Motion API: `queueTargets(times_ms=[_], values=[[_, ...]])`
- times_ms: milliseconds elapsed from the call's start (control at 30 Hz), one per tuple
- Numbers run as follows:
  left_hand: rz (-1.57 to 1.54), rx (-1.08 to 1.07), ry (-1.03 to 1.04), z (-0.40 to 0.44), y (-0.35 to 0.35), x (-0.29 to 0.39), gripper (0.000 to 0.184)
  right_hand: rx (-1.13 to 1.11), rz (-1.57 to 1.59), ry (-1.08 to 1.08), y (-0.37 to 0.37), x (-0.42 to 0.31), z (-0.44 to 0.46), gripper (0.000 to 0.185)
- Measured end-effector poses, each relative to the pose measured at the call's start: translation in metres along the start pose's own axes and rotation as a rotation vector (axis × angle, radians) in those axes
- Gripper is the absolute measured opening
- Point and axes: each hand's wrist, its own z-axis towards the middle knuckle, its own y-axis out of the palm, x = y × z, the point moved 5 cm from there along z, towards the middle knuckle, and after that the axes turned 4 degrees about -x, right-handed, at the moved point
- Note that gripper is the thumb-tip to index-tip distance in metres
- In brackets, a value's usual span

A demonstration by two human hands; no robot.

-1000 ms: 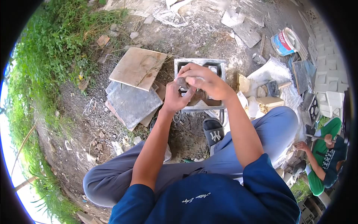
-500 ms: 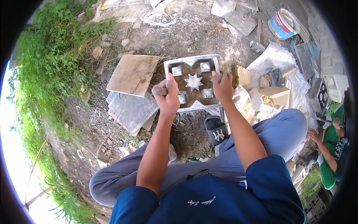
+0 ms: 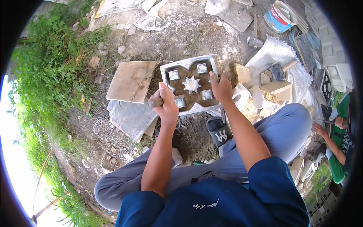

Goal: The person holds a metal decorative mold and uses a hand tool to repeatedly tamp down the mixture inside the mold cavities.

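Note:
A grey metal mould [image 3: 188,61] lies in front of me between my hands. Inside its frame stand several square blocks and a star-shaped piece [image 3: 191,84] in the middle. At the mould's left side, my left hand [image 3: 167,106] is closed around a short brown handle [image 3: 155,102], its thumb pointing up; whether the handle is joined to the mould is hidden. My right hand [image 3: 222,89] grips the right side, with one finger along the rim and the rest hidden from view.
Left of the mould, a brown board [image 3: 130,81] rests over grey slabs [image 3: 132,118]. On the right are broken cream blocks [image 3: 278,90], a white sack [image 3: 274,56] and a paint bucket [image 3: 279,17]. Another person's arm [image 3: 332,143] shows at far right.
The mould has turned slightly anticlockwise, its left side now nearer me, with both hands still on it. The whole view has shifted a little.

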Motion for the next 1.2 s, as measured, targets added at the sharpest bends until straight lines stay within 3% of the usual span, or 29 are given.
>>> queueTargets(times_ms=[167, 300, 367, 433, 567, 633, 667, 767, 1000, 1200], values=[[0.178, -0.008, 0.072, -0.006, -0.012, -0.035, 0.055, -0.019, 0.028, 0.016, -0.003, -0.004, -0.003, 0.068], [-0.078, -0.022, -0.002, -0.001, 0.0, 0.006, 0.058, 0.0, 0.011, 0.011, -0.005, -0.003, -0.005, 0.069], [0.079, -0.103, 0.184, -0.01, -0.014, -0.035, 0.058, -0.004, 0.028, 0.004, -0.004, 0.0, -0.003, 0.069], [0.269, -0.037, 0.156, -0.015, -0.005, -0.025, 0.059, -0.031, 0.024, 0.028, -0.006, -0.002, -0.004, 0.07], [0.01, -0.045, 0.053, 0.0, -0.013, -0.011, 0.057, 0.065, 0.047, 0.012, -0.007, 0.001, -0.001, 0.07], [-0.128, 0.018, 0.017, 0.003, -0.007, 0.032, 0.054, 0.013, 0.067, 0.043, -0.007, 0.002, -0.008, 0.072], [-0.123, -0.022, 0.094, 0.007, -0.005, 0.039, 0.047, 0.003, 0.074, 0.065, -0.005, 0.004, -0.007, 0.073], [-0.089, 0.004, 0.138, 0.01, -0.001, 0.039, 0.048, -0.007, 0.044, 0.093, -0.008, 0.001, -0.007, 0.074], [-0.178, -0.015, -0.001, -0.002, 0.005, 0.038, 0.054, -0.009, 0.064, 0.092, -0.005, 0.003, -0.004, 0.075], [-0.108, -0.046, 0.032, -0.003, 0.006, 0.014, 0.054, -0.028, 0.055, 0.104, -0.007, 0.002, -0.004, 0.075]])
